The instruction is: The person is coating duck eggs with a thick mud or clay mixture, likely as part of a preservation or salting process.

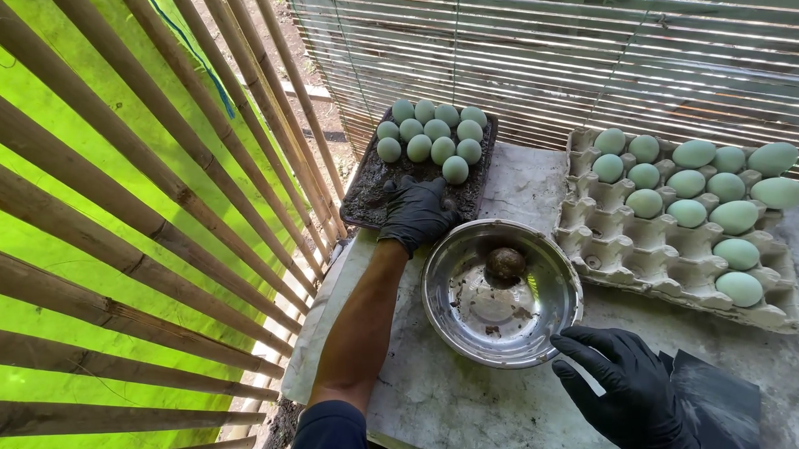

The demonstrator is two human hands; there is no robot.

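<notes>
**Coating eggs in dark paste: hand at the tray, hand at the bowl**

At the centre of the frame, a steel bowl (501, 294) is sitting on a stained table (464, 404), holding one egg (505, 264) already caked in dark paste, near its far wall. The left hand (416, 212), in a black glove, is reaching to the upper middle and resting palm-down on the paste in a dark tray (362, 197); fingers are curled loosely into the muck, and I cannot tell whether it has anything in its grasp. Beyond its fingertips, pale green eggs (431, 133) are lying in rows on the tray's far end. The right hand (628, 387), also gloved, is hovering at the lower right, fingers spread and empty, its fingertips just beside the bowl's near rim. At the upper right, a cardboard egg flat (673, 261) is carrying more clean green eggs. A dark flat sheet (720, 413) is lying beside the right wrist.

Judgement: the work goes best with the right hand steadying the bowl, and with an even paste layer pressed gently, since shells crack under a squeeze.
</notes>
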